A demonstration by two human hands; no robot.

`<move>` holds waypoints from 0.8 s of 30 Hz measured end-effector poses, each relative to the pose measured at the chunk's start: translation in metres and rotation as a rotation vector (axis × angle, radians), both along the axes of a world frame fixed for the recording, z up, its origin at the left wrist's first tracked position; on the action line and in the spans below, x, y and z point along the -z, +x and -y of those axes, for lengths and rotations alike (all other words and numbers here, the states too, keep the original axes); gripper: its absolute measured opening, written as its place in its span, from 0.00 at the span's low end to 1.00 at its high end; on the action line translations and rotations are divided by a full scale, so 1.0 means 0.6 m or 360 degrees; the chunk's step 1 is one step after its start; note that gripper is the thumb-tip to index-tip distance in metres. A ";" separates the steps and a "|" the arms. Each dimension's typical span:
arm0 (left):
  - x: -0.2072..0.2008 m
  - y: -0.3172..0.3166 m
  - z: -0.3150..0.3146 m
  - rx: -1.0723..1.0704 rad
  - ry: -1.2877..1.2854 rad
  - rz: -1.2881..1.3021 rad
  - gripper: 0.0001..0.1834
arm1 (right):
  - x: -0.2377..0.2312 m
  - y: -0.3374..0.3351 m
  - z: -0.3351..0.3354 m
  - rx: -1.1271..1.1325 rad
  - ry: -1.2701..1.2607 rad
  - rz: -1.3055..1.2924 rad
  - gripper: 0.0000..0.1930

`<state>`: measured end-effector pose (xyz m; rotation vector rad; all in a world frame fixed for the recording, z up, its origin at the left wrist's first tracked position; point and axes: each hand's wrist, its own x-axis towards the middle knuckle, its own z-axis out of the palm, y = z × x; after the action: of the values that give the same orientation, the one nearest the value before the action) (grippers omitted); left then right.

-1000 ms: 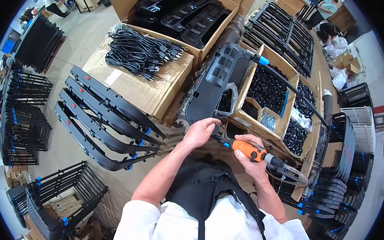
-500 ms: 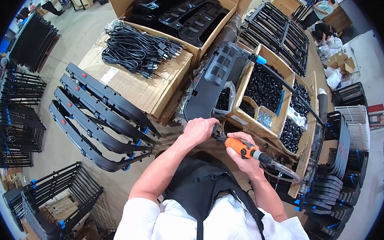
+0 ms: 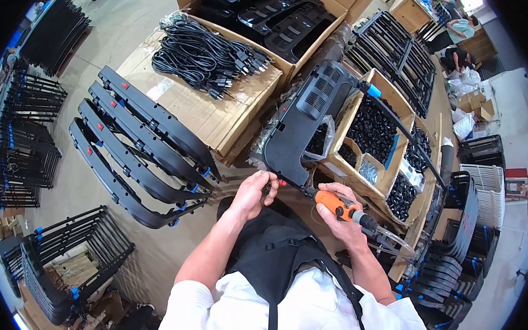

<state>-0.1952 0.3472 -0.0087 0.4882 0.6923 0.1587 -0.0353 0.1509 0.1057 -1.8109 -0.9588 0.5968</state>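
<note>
My right hand (image 3: 346, 227) is wrapped round an orange power screwdriver (image 3: 330, 202) with a clear hose at its back end. The tool's tip points left, toward the near end of a black plastic frame (image 3: 285, 137) with a vented motor-like housing (image 3: 320, 91). Left of the tip, my left hand (image 3: 249, 195) is closed near the frame's lower edge, beside a small red part (image 3: 282, 182). Small dark pieces show between its curled fingers, too small to name exactly. Where the tip meets the frame is hard to make out.
A divided wooden bin (image 3: 336, 146) with small black parts stands to the right of the frame. Black cables (image 3: 201, 55) lie on a cardboard box (image 3: 176, 114). Several black curved frames (image 3: 138, 148) stand at left. Two people (image 3: 459, 41) are at far right.
My left hand has drawn back from the frame's corner, down and left, its fingers curled in. The right hand and screwdriver have shifted slightly right. The whole view has tilted a little.
</note>
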 end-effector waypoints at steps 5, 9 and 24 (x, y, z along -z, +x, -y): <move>0.026 -0.018 0.034 -0.0028 -0.0074 0.0076 0.13 | 0.011 0.006 -0.015 -0.0051 -0.0069 0.0006 0.23; 0.041 -0.019 0.048 0.0112 -0.0197 0.0061 0.13 | -0.014 0.004 -0.027 -0.0153 -0.0275 0.0069 0.22; 0.048 -0.015 0.095 0.0077 -0.0194 0.0021 0.13 | 0.004 0.016 -0.032 -0.0338 -0.0235 0.0184 0.21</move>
<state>-0.2042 0.2901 -0.0373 0.3862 0.6724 0.0737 -0.0254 0.1702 0.1034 -1.9041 -1.2233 0.7161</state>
